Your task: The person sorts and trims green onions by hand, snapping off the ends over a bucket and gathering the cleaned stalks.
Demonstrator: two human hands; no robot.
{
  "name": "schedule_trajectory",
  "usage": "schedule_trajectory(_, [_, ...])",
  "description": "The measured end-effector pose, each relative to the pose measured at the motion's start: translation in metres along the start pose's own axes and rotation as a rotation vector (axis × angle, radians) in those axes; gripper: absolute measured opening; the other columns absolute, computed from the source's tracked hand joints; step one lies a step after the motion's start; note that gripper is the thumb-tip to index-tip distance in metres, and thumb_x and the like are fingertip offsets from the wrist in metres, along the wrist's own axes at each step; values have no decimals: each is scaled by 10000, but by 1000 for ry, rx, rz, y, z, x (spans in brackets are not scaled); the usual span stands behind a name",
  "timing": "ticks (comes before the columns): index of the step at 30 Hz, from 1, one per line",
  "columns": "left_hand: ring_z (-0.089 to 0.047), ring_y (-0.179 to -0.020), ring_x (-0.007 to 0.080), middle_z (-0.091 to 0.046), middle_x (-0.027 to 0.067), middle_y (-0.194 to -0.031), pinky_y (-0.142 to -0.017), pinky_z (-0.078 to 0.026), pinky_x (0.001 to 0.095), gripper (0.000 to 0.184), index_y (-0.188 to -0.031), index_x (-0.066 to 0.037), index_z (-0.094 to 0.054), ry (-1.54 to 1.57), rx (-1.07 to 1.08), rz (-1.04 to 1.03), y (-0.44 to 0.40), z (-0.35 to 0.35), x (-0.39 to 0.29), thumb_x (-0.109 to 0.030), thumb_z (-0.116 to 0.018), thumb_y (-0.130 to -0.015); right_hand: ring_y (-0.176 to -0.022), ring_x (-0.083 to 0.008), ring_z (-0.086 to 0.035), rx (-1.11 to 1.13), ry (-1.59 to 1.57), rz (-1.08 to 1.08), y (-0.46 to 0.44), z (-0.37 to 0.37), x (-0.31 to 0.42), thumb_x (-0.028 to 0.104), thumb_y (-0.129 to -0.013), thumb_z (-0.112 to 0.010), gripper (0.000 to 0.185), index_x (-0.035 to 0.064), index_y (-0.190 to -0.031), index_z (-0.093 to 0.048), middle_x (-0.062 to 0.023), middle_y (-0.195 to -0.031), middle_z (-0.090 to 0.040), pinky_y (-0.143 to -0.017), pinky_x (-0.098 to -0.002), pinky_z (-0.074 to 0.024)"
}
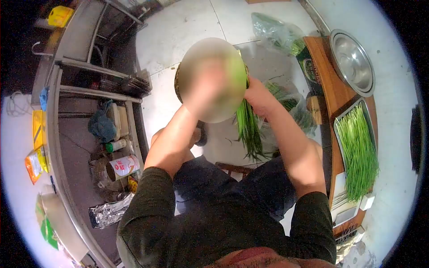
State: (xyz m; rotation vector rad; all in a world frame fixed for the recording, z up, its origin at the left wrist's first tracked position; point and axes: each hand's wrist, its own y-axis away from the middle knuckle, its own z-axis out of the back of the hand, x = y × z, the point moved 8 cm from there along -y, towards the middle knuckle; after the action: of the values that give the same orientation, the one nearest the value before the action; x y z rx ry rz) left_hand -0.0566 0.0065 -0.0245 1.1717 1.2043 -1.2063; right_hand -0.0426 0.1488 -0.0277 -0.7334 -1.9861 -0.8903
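Long green leaves hang in a bunch of garlic chives (250,131) below my right hand (258,96), which is closed around the stalks. Their upper ends run up into an oval blurred patch. My left hand (209,82) reaches into that same patch, close to the stalks. The blur smears its fingers, so their position does not show. A dark, patterned rim of some round thing (178,85) peeks out at the blur's left edge; what it is stays hidden.
On the wooden board (328,85) at right stand a steel bowl (353,62) and a tray (338,127) of green stalks (359,152). Plastic bags (272,33) with greens lie on the tiled floor. A metal shelf (73,134) at left holds a can (123,167) and crumpled foil (111,213).
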Motion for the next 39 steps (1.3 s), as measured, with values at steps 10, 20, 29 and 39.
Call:
schedule_trajectory(10, [-588,-871,140,-627,57,-978,-735,-504,300,166,-1061,-47,-583,237,-107,229,3,28,5,-147,-583,-928,-662,-168,-620,-61,-223,-182,-10,10,-19,33,-753,-732,340,16,-1056,-580,-69,-874,-638,-568,-337,-536])
schedule_trajectory(20, [-584,-698,102,-643,36,-817,-609,-509,254,57,-882,-63,-564,285,-226,182,-2,43,-27,-93,-611,-894,-673,-187,-596,-188,-130,-166,-14,32,-31,41,-734,-729,243,14,-941,-604,-67,-780,-612,-540,-343,-488])
schedule_trajectory(29, [-575,-607,93,-603,21,-707,-562,-501,231,139,-822,-48,-567,90,-91,161,-7,16,-20,-113,-682,-864,-708,-132,-555,-155,-133,22,-7,22,-5,84,-780,-695,257,45,-1020,-612,-43,-839,-656,-644,-273,-444])
schedule_trajectory(39, [-581,-624,102,-607,18,-755,-573,-494,242,150,-868,-48,-577,46,-48,265,-4,3,-4,-125,-705,-854,-881,-122,-588,-143,-95,39,-2,29,0,108,-782,-739,311,19,-1062,-638,-46,-1019,-680,-801,-281,-452])
